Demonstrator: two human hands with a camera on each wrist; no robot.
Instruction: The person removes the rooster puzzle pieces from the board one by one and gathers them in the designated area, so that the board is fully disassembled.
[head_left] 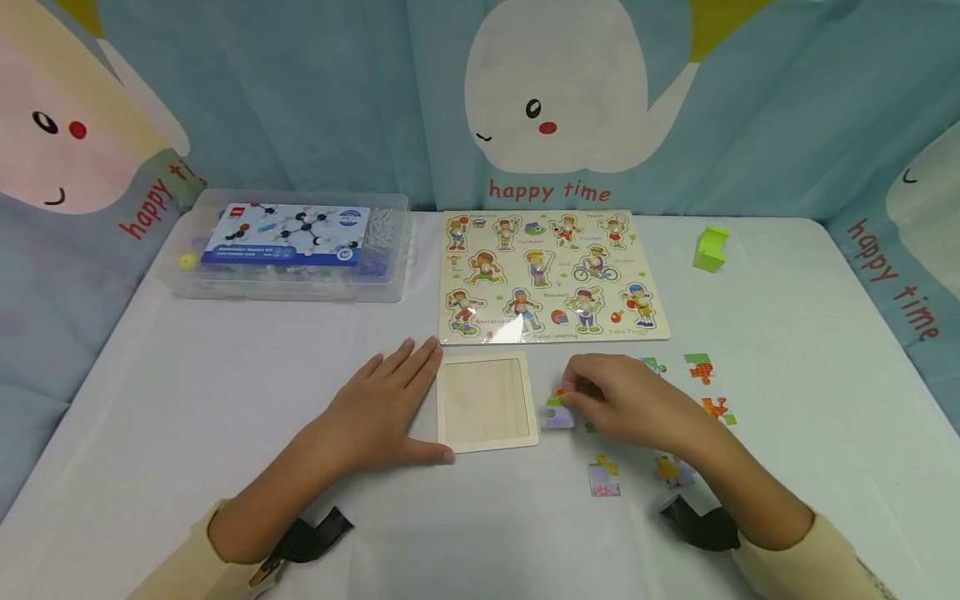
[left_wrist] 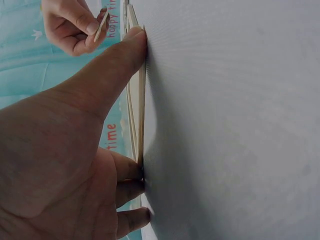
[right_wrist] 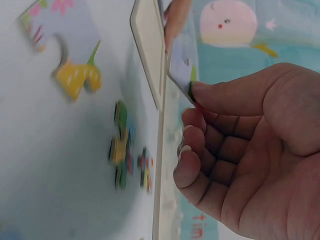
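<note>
A small square wooden puzzle tray (head_left: 487, 404) lies bare on the table. My left hand (head_left: 382, 408) rests beside it, fingers spread and straight; in the left wrist view its thumb (left_wrist: 117, 65) and fingertips touch the tray's edge. Just right of the tray my right hand (head_left: 637, 400) pinches a jigsaw piece (head_left: 557, 417) between thumb and index finger. That piece (right_wrist: 181, 70) is lilac with a green part and is held above the table in the right wrist view. Loose pieces lie around the right hand, among them a lilac-and-yellow one (head_left: 603, 477) and a red-and-green one (head_left: 700, 368).
Behind the tray lies a wooden sports picture board (head_left: 551, 275). A clear plastic box (head_left: 285, 283) with a molecular model kit label stands at the back left. A green block (head_left: 710, 249) sits at the back right. A printed curtain (head_left: 315, 108) hangs behind the table.
</note>
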